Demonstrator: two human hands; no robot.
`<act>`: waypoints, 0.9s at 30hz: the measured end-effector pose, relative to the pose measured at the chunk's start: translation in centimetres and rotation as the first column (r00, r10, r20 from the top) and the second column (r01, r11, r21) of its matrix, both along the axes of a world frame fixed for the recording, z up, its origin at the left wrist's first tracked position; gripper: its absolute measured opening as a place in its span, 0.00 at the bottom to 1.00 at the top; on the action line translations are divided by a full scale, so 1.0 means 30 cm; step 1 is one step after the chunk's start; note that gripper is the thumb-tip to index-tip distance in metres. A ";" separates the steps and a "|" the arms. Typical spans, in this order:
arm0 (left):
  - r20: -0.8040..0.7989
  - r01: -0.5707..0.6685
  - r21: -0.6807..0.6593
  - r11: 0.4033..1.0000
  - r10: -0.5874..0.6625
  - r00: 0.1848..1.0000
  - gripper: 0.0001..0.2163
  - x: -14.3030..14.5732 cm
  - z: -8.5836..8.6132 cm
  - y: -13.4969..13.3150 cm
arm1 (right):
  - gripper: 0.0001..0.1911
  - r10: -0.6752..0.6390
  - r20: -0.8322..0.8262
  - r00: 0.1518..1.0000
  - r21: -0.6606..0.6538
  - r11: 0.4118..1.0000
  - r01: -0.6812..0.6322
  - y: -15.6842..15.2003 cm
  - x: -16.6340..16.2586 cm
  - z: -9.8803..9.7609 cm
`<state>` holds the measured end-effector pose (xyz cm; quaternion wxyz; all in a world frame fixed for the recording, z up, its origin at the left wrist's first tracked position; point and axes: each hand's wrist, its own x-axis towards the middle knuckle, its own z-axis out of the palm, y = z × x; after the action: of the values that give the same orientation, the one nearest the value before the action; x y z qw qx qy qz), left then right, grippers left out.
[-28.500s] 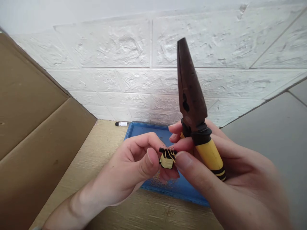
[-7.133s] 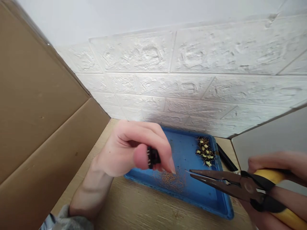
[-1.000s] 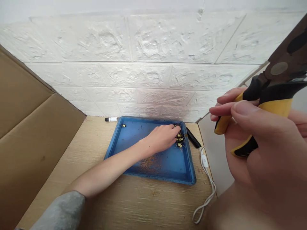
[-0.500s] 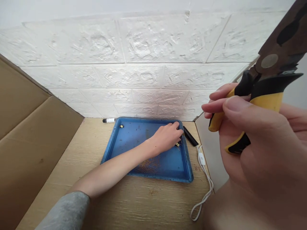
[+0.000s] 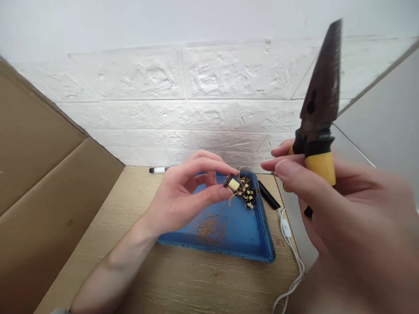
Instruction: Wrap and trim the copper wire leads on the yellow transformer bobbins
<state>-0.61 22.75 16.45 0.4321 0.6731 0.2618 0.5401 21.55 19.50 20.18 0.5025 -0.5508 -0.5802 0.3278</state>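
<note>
My left hand pinches a small black and yellow coil part with loose copper wires between thumb and fingers, raised above the blue tray. My right hand is wrapped round the yellow and black handles of long-nose pliers, whose dark jaws are closed and point up. The pliers sit to the right of the part, apart from it. A pile of similar parts lies in the tray's far right corner.
A heap of cut copper wire bits lies in the tray. A marker rests by the white brick wall. A black bar and a white cord with switch lie right of the tray. Cardboard stands on the left.
My left hand has come back from the pile at the tray's far right, now lifted with one part pinched. The pliers have swung into view, jaws pointing up.
</note>
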 end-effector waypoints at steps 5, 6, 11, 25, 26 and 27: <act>0.166 0.044 0.025 0.999 -0.047 0.985 0.12 -0.043 0.015 -0.038 | 0.15 0.082 -0.009 0.997 0.037 0.996 -0.082 0.006 -0.053 0.035; 0.171 0.046 0.030 0.998 -0.050 0.984 0.13 -0.047 0.014 -0.038 | 0.14 0.108 -0.009 0.994 0.041 0.993 -0.107 0.008 -0.064 0.040; 0.106 0.003 0.031 1.000 -0.006 0.994 0.12 -0.059 0.017 -0.035 | 0.08 0.271 -0.051 0.961 0.033 0.962 -0.270 0.023 -0.100 0.052; 0.224 0.044 -0.299 0.953 0.025 0.974 0.07 -0.046 0.044 -0.064 | 0.11 0.162 -0.066 0.985 0.098 0.983 -0.155 0.038 -0.129 0.013; 0.256 0.087 -0.332 0.939 0.001 0.967 0.04 -0.042 0.045 -0.068 | 0.11 0.150 -0.065 0.987 0.111 0.984 -0.142 0.037 -0.130 0.009; 0.288 0.122 -0.362 0.924 -0.013 0.957 0.06 -0.037 0.045 -0.073 | 0.11 0.139 -0.065 0.988 0.117 0.985 -0.130 0.034 -0.131 0.005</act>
<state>-1.73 20.56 17.81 0.6043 0.5029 0.2731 0.5544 17.62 20.53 20.32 0.5302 -0.4690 -0.6150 0.3476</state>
